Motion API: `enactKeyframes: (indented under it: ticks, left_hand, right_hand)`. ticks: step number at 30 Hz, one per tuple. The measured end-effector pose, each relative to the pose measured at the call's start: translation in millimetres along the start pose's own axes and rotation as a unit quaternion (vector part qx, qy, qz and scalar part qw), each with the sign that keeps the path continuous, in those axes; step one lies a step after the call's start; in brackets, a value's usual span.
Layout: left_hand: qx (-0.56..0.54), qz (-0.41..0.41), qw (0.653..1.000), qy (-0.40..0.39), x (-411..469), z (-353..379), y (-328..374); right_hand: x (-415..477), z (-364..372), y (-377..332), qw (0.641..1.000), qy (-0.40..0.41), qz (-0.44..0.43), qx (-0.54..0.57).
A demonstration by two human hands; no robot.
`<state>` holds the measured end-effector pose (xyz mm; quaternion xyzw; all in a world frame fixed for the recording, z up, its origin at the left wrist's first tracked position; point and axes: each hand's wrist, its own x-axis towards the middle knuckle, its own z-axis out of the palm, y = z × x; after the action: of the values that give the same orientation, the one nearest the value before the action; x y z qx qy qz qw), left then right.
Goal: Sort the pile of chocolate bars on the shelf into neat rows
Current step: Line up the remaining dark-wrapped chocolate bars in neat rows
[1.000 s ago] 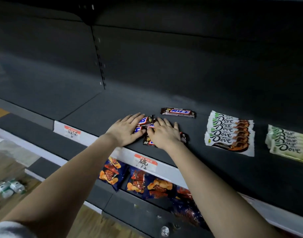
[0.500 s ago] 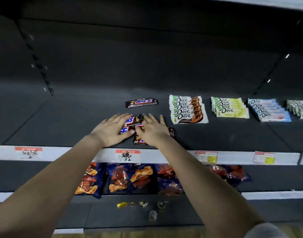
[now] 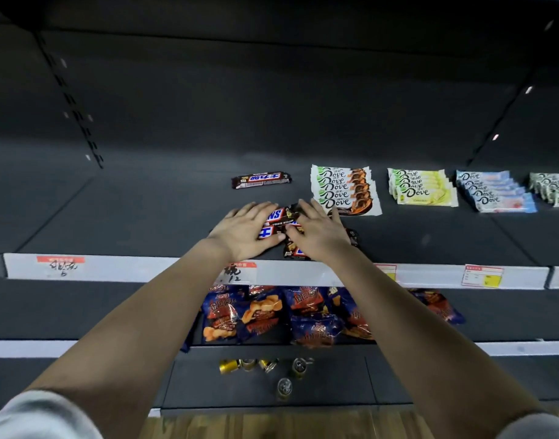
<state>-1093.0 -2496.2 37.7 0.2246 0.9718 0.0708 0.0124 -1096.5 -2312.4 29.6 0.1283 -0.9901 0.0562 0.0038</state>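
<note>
Change: over the last second both hands have stayed on the pile and no bar has left it. The view has swung to face the shelf (image 3: 139,217) squarely, bringing more rows into sight on the right.
Left hand (image 3: 243,231): flat, fingers straight and slightly spread, pressing on the pile's left side.
Right hand (image 3: 319,231): flat in the same way on the pile's right side, fingertips just beside the orange Dove row (image 3: 344,191).
Snickers pile (image 3: 279,221): near the shelf front, between and under the two hands, its bars crossed and overlapping.
Lone Snickers bar (image 3: 260,179): lies straight, farther back and apart from the pile, just where it lay a second ago.
Meaning for task: the Snickers row has probably only begun. The hands look to be gathering or squaring the pile, not lifting a bar out.
Sorted rows: the orange Dove row, yellow Dove row (image 3: 422,188) and blue Dove row (image 3: 496,193) stand in order to the right.
Edges: the pile's nearest bar sits close to the shelf's front lip (image 3: 129,269), so a pull toward the person could tip it onto the snack bags (image 3: 272,315) below.
Open room: bare shelf spreads left and far of the pile, while the right is closed off by the orange Dove row.
</note>
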Motion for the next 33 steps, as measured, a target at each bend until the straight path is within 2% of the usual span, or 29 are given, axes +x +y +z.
enactKeyframes:
  ticks: [13,24,33]
  left_hand:
    - [-0.02,0.061,0.998,0.01,26,12,70]
    - [-0.009,0.088,0.996,-0.008,57,18,138]
    - [-0.007,0.121,0.992,-0.022,110,28,219]
  right_hand:
    - [-34,-11,77,0.998,0.032,0.0,0.048]
    - [-54,-19,152,0.999,0.013,0.015,0.034]
    - [-80,-32,238,0.994,0.058,0.052,0.075]
